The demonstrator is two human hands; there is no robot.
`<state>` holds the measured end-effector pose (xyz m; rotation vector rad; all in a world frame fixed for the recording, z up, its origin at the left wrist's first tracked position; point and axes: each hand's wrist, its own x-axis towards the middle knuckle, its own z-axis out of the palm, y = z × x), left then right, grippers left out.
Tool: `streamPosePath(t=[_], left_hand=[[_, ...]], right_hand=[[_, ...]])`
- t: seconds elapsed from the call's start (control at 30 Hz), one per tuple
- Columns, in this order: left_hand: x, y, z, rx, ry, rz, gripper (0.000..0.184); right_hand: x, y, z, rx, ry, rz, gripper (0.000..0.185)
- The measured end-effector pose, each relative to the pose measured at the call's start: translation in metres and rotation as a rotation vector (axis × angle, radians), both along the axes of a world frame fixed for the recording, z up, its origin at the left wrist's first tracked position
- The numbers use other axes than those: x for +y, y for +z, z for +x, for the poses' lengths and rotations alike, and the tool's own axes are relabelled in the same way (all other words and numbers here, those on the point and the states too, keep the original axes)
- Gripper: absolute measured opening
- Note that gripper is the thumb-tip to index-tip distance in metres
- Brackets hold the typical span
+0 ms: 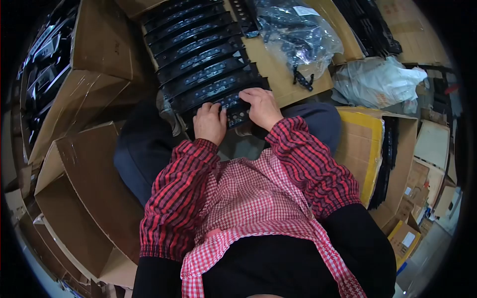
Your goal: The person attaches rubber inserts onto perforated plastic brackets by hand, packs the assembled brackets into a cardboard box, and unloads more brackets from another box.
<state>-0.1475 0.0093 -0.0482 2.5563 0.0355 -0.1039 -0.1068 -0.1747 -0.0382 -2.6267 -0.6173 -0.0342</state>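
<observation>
Long black plastic panels [203, 58] with rows of round holes lie side by side in a row on cardboard in front of me. My left hand [209, 124] is at the nearest black panel [239, 119], its fingers bent over the left part of the edge. Farther right on the same row, my right hand [262, 107] is closed, with thumb and fingers together at the right end of a panel. Its fingertips partly hide what they grip. A clear plastic bag [298, 35] of small black parts lies beyond it on the cardboard.
At left stands a carton [102, 64] filled with black parts, with an open carton [94, 188] below it. A white plastic bag [380, 82] sits at right, near a yellow-edged carton [360, 144] holding dark panels. More black strips [365, 25] lie at the upper right.
</observation>
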Motion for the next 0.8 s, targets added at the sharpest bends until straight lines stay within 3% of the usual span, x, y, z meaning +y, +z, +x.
streamPosePath(t=[0.07, 0.13, 0.3, 0.33, 0.4, 0.47, 0.53, 0.57, 0.63, 0.67, 0.73, 0.8], left_hand=[[0.002, 0.004, 0.0, -0.002, -0.004, 0.008, 0.026], [0.002, 0.01, 0.002, -0.037, 0.011, -0.029, 0.026], [0.005, 0.021, -0.001, -0.062, 0.0, -0.209, 0.024], [0.005, 0.021, -0.003, -0.06, 0.006, -0.21, 0.024], [0.005, 0.02, -0.004, -0.039, 0.006, -0.24, 0.024], [0.004, 0.022, -0.003, -0.038, -0.001, -0.252, 0.024], [0.003, 0.025, -0.002, -0.037, -0.011, -0.263, 0.024], [0.002, 0.027, -0.001, -0.013, -0.016, -0.295, 0.023], [0.001, 0.031, 0.0, 0.004, -0.02, -0.329, 0.022], [0.001, 0.032, -0.001, 0.0, -0.008, -0.372, 0.02], [-0.003, 0.038, -0.001, -0.015, 0.006, -0.427, 0.019], [-0.007, 0.045, -0.005, 0.014, 0.016, -0.521, 0.017]], right_hand=[[-0.013, 0.012, 0.01, -0.025, -0.187, 0.321, 0.026], [-0.053, 0.025, 0.027, -0.091, -0.419, 0.335, 0.021], [-0.17, 0.017, 0.063, 0.247, -0.902, -0.027, 0.031], [-0.181, 0.013, 0.067, 0.25, -0.896, -0.03, 0.031], [-0.193, -0.001, 0.075, 0.526, -0.949, -0.066, 0.036], [-0.194, -0.02, 0.077, 0.525, -0.899, -0.108, 0.038], [-0.188, -0.028, 0.077, 0.201, -0.763, -0.37, 0.035], [-0.189, -0.027, 0.079, 0.201, -0.763, -0.369, 0.035], [-0.183, -0.008, 0.083, 0.496, -0.939, -0.04, 0.03], [-0.183, -0.005, 0.082, 0.488, -0.938, -0.042, 0.03], [-0.18, 0.011, 0.074, 0.478, -0.934, 0.724, 0.027], [-0.172, 0.039, 0.06, 0.44, -0.839, 0.787, 0.02]])
